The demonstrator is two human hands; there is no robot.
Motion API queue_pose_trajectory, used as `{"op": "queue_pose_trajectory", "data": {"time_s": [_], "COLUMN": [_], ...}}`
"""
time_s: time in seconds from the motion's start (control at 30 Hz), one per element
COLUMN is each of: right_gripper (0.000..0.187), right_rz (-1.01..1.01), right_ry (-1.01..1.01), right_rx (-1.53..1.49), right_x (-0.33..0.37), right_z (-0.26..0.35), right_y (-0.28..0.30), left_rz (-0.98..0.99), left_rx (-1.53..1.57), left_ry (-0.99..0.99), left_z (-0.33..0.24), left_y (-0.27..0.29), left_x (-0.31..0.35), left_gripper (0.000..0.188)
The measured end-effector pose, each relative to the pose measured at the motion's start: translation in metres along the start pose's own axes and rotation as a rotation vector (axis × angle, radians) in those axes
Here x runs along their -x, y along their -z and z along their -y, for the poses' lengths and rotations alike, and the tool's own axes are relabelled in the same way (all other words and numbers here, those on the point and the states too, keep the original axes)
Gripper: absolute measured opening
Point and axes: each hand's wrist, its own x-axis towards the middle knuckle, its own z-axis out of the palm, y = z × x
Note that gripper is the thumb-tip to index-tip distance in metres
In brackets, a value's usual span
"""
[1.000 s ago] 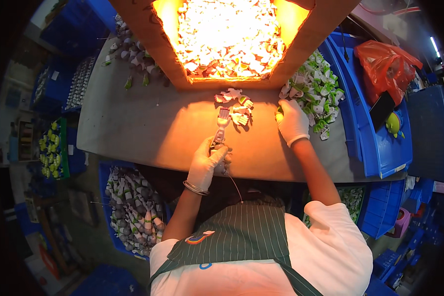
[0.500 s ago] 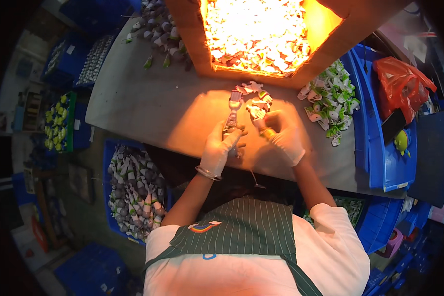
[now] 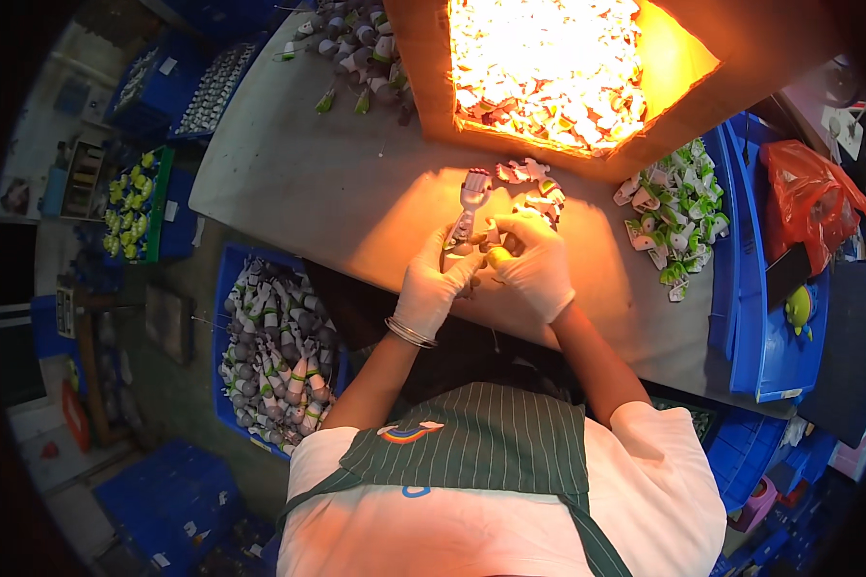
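Note:
My left hand (image 3: 427, 286), in a whitish glove, is closed around a pale purple toy arm (image 3: 471, 195) that stands up from the fingers, its small toy hand at the top. Close against it, my gloved right hand (image 3: 537, 269) pinches a small pale piece (image 3: 494, 234) between thumb and fingers, beside the toy arm's lower part. The fingers partly cover this piece, so its kind cannot be made out. Just beyond my hands, several small toy hands (image 3: 523, 171) lie loose on the grey tabletop (image 3: 289, 183).
A brightly lit cardboard box (image 3: 428, 72) full of small pieces stands at the back. Green-and-white toy parts (image 3: 678, 216) are heaped right, beside blue trays (image 3: 746, 327) and a red plastic bag (image 3: 806, 197). Grey-and-white parts (image 3: 361, 48) lie back left; a blue bin (image 3: 223, 375) holds more below.
My right hand has moved left and nearer to me, away from the loose toy hands, and now meets my left hand at the toy arm. The whole view has shifted slightly.

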Motion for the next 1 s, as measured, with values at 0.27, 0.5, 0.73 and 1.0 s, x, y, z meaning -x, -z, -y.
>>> {"op": "queue_pose_trajectory", "data": {"time_s": [0.27,0.5,0.73,1.0], "right_gripper": [0.035,0.029,0.020,0.053], "right_rz": [0.248,0.399,0.365,0.962], "right_ry": [-0.426,-0.511,-0.549,-0.866], "right_rx": [-0.778,-0.900,-0.941,-0.773], "right_x": [-0.010,-0.009,0.001,-0.021], "right_z": [0.009,0.001,0.015,0.005], "right_y": [0.001,0.000,0.004,0.051], "left_rz": [-0.175,0.020,0.084,0.140], "left_rx": [-0.533,-0.495,-0.745,-1.450], "left_ry": [-0.412,-0.381,-0.484,-0.978], "left_z": [0.009,-0.003,-0.008,-0.041], "left_y": [0.001,0.002,0.019,0.022], "left_x": [-0.005,0.000,0.007,0.002], "left_gripper": [0.047,0.045,0.033,0.022]}}
